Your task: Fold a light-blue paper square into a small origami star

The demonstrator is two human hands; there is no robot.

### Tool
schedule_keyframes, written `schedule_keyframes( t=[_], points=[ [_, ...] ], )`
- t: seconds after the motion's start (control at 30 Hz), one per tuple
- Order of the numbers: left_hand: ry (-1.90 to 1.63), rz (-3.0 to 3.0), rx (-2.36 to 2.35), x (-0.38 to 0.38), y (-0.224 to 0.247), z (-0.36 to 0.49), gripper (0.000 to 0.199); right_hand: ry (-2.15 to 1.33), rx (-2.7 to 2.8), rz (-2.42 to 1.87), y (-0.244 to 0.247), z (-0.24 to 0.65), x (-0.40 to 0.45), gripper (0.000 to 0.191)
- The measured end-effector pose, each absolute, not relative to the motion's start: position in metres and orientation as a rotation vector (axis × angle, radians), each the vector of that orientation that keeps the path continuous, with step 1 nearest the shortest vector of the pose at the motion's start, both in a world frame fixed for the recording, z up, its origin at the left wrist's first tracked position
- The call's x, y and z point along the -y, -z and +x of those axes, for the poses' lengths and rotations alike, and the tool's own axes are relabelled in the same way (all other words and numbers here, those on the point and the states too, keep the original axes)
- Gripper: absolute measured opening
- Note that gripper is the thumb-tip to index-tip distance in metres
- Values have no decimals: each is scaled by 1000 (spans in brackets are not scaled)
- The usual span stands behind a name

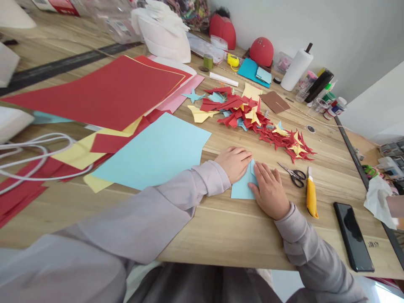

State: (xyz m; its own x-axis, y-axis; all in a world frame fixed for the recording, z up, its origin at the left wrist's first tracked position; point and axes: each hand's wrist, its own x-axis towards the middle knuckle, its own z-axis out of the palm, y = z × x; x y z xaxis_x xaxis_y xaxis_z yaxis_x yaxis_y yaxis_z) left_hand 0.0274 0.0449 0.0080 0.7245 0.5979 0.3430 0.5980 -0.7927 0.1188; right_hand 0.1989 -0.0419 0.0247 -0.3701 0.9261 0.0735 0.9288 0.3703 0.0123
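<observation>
A small folded piece of light blue paper (pixel 241 189) lies on the wooden table (pixel 202 223), close to the front edge. My left hand (pixel 233 164) rests on its upper part, fingers pointing right. My right hand (pixel 269 191) presses on its right side, fingers pointing up and to the left. Neither hand lifts the paper, and the hands hide much of it. Just beyond them lies a heap of folded red, yellow and blue paper shapes (pixel 252 115). A large light blue sheet (pixel 151 153) lies to the left of my left hand.
Stacked red, yellow and pink sheets (pixel 101 92) and a white cord (pixel 38 158) lie at left. Scissors (pixel 292 175), a yellow utility knife (pixel 312 195) and a black phone (pixel 353 236) lie right of my right hand. Bottles, a paper towel roll and red pincushions line the back. A person's arm (pixel 391 206) enters at right.
</observation>
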Motion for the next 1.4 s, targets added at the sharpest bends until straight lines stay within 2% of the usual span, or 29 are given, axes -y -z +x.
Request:
schedule_keyframes(
  t=[1.4],
  points=[
    [569, -2894, 1045, -44, -7, 29, 37, 133, 2565, -1756, -24, 195, 44, 46]
  ],
)
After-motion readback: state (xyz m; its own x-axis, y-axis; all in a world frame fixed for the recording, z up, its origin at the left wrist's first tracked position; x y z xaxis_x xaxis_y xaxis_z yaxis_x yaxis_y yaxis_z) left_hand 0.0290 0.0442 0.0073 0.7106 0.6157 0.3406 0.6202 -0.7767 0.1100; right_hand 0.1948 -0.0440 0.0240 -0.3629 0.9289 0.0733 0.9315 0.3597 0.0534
